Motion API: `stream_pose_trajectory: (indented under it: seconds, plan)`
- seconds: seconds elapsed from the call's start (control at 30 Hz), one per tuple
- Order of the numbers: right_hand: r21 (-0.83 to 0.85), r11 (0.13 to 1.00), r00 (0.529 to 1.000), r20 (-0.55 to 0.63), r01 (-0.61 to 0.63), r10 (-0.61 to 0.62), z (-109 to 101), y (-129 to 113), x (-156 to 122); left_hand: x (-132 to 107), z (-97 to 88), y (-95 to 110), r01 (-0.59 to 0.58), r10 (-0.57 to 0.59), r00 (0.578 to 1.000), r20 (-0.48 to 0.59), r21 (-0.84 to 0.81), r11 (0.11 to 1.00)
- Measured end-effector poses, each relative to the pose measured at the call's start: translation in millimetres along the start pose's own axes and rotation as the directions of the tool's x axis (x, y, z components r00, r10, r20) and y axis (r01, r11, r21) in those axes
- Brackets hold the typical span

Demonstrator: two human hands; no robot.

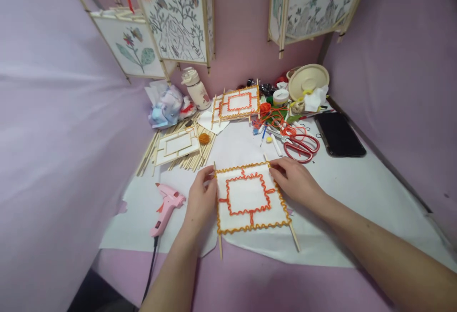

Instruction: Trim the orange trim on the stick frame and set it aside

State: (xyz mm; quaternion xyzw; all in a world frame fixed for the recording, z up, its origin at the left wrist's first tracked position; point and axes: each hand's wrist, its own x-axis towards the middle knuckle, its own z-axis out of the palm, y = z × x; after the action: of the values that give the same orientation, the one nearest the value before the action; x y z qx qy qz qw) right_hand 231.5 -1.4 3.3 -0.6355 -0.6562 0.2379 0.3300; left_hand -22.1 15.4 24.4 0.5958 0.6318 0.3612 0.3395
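A white lantern panel [248, 196] framed with thin wooden sticks lies near the front of the table. Wavy mustard yarn runs along its border, and orange-red yarn forms a square inside with short bars to the sides. My left hand [200, 200] is closed on the panel's left edge near the upper corner, thumb on top. At the upper right corner, my right hand [298, 181] pinches the frame. Stick ends stick out past the panel at top and bottom. The undersides of my fingers are hidden.
A pink glue gun [167, 207] with a black cord lies at left. Behind are wooden sticks [193, 159], a plain panel [177, 145], finished yarn panels [238, 103], red scissors [302, 147], a black phone [339, 135] and a bottle [196, 90]. Painted lanterns [178, 26] hang above.
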Motion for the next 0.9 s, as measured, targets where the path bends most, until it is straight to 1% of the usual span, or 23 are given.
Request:
stream_pose_trajectory:
  seconds: [0.07, 0.1, 0.17, 0.23, 0.27, 0.3, 0.33, 0.4, 0.47, 0.53, 0.57, 0.6, 0.63, 0.7, 0.77, 0.83, 0.9]
  plan:
    - [0.231, 0.971, 0.998, -0.010, -0.064, 0.068, 2.0, 0.0, 1.6, 1.8, 2.1, 0.7, 0.000, -0.006, 1.000, -0.031, -0.180, 0.984]
    - [0.358, 0.929, 0.994, -0.012, -0.093, 0.104, 3.2, -1.0, 2.2, 2.4, 3.5, 1.4, -0.012, -0.001, 0.999, -0.049, -0.260, 0.966]
    - [0.581, 0.803, 0.985, -0.015, -0.131, 0.171, 5.1, -4.7, 2.3, 2.7, 6.2, 3.3, -0.064, 0.030, 0.995, -0.096, -0.380, 0.923]
    - [0.727, 0.675, 0.976, -0.029, -0.127, 0.215, 5.2, -9.5, 1.6, 1.9, 8.3, 5.3, -0.115, 0.049, 0.987, -0.150, -0.473, 0.873]
    - [0.773, 0.625, 0.974, -0.043, -0.110, 0.224, 4.4, -11.6, 1.1, 0.7, 9.0, 6.1, -0.120, 0.040, 0.986, -0.161, -0.522, 0.845]
    - [0.806, 0.587, 0.972, -0.063, -0.084, 0.225, 3.1, -13.4, 0.8, -1.0, 9.5, 6.9, -0.100, 0.018, 0.989, -0.147, -0.571, 0.815]
    - [0.826, 0.562, 0.972, -0.089, -0.051, 0.219, 1.5, -14.7, 0.7, -3.4, 9.8, 7.4, -0.053, -0.010, 0.995, -0.098, -0.616, 0.786]
    - [0.831, 0.556, 0.966, -0.163, 0.024, 0.203, -1.9, -16.1, 1.5, -10.4, 9.7, 7.9, 0.092, -0.053, 0.996, 0.078, -0.675, 0.732]
    - [0.829, 0.552, 0.954, -0.232, 0.092, 0.190, -4.0, -16.6, 3.2, -19.1, 8.8, 7.7, 0.222, -0.036, 0.960, 0.277, -0.681, 0.697]
    - [0.841, 0.523, 0.947, -0.268, 0.139, 0.178, -3.7, -16.8, 4.8, -27.0, 7.3, 7.1, 0.278, 0.035, 0.911, 0.411, -0.675, 0.683]
    - [0.846, 0.510, 0.944, -0.279, 0.155, 0.177, -2.9, -16.7, 5.2, -29.9, 6.3, 6.7, 0.281, 0.072, 0.894, 0.442, -0.680, 0.677]
    - [0.852, 0.498, 0.944, -0.282, 0.163, 0.173, -1.7, -16.5, 5.2, -31.8, 5.1, 6.4, 0.273, 0.103, 0.887, 0.449, -0.691, 0.669]
    - [0.860, 0.484, 0.947, -0.275, 0.165, 0.165, -0.4, -16.1, 4.6, -32.6, 3.7, 6.2, 0.256, 0.123, 0.891, 0.437, -0.707, 0.659]
    - [0.880, 0.459, 0.967, -0.210, 0.122, 0.147, 1.4, -14.8, 1.8, -31.0, 0.3, 5.6, 0.205, 0.137, 0.920, 0.368, -0.749, 0.629]
    - [0.884, 0.465, 0.986, -0.119, 0.050, 0.119, 1.6, -13.2, -3.0, -26.6, -4.0, 4.8, 0.151, 0.131, 0.952, 0.278, -0.793, 0.591]
    - [0.860, 0.510, 0.998, -0.033, 0.002, 0.053, 0.5, -11.9, -8.4, -21.7, -8.7, 3.5, 0.110, 0.119, 0.971, 0.207, -0.830, 0.547]
    - [0.811, 0.585, 1.000, -0.010, 0.004, 0.006, -0.4, -11.5, -12.7, -18.0, -12.8, 1.7, 0.079, 0.110, 0.982, 0.156, -0.856, 0.511]
